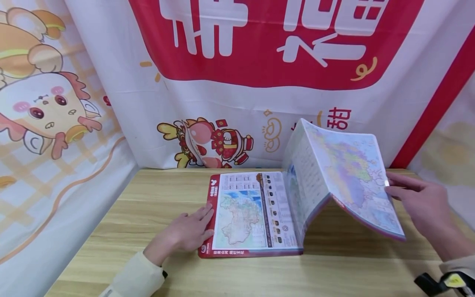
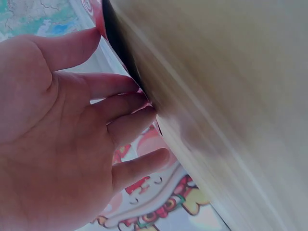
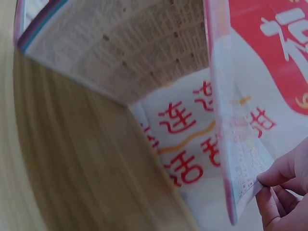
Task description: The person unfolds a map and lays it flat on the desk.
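A folding map (image 1: 241,218) with a red border lies partly flat on the wooden table, its right-hand panels raised in a peak. My left hand (image 1: 191,229) rests at the flat panel's left edge, fingers fairly straight. In the left wrist view the fingertips of that hand (image 2: 72,115) touch the red edge. On the right, my right hand (image 1: 423,198) pinches the outer edge of the lifted coloured map panel (image 1: 349,173) between thumb and fingers. The right wrist view shows this hand (image 3: 286,187) gripping the panel's edge, with the printed underside (image 3: 144,43) of the fold beyond.
The wooden table (image 1: 141,231) ends at the back against a white cloth backdrop (image 1: 222,107) with red lettering and cartoon figures. Another printed cloth (image 1: 48,123) hangs along the left side. A black strap with a yellow label (image 1: 452,280) sits near the right wrist.
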Demonstrator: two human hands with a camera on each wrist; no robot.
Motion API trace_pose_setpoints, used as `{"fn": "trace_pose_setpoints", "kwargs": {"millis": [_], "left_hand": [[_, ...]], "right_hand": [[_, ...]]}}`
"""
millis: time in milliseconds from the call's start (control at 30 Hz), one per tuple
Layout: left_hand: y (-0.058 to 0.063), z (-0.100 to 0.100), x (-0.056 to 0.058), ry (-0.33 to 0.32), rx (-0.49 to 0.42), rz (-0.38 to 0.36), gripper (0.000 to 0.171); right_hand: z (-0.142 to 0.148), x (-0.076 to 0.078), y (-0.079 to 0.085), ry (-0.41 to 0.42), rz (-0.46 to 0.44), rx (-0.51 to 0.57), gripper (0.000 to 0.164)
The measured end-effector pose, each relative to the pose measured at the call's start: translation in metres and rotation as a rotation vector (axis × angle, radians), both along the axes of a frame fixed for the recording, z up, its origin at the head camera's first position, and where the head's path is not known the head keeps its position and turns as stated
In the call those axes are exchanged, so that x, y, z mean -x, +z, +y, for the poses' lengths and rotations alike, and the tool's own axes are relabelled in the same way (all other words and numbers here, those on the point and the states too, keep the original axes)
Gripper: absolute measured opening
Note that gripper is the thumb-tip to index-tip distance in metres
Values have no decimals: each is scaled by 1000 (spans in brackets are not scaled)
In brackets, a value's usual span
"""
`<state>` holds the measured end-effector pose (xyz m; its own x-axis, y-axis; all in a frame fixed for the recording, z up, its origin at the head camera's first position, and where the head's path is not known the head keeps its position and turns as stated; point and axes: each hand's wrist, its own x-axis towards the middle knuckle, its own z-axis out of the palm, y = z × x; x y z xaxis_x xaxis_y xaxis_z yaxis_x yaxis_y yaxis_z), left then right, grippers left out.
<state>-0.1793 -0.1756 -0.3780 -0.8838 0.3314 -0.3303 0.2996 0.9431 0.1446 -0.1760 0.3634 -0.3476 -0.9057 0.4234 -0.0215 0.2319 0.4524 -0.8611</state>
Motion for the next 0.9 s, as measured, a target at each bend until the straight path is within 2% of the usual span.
{"fn": "trace_pose_setpoints", "kwargs": {"millis": [200, 367, 667, 900], "left_hand": [[-2, -22, 2, 47, 2, 17, 71], [-3, -40, 4, 115, 4, 25, 72], [-3, -72, 9, 229, 38, 30, 78], [-1, -92, 13, 270, 54, 10, 85]], "right_hand": [[17, -2, -14, -36, -72, -21, 58], [26, -2, -26, -37, -133, -130, 58], [28, -3, -47, 22, -168, -358, 53], [38, -4, -65, 99, -117, -484, 49]]}}
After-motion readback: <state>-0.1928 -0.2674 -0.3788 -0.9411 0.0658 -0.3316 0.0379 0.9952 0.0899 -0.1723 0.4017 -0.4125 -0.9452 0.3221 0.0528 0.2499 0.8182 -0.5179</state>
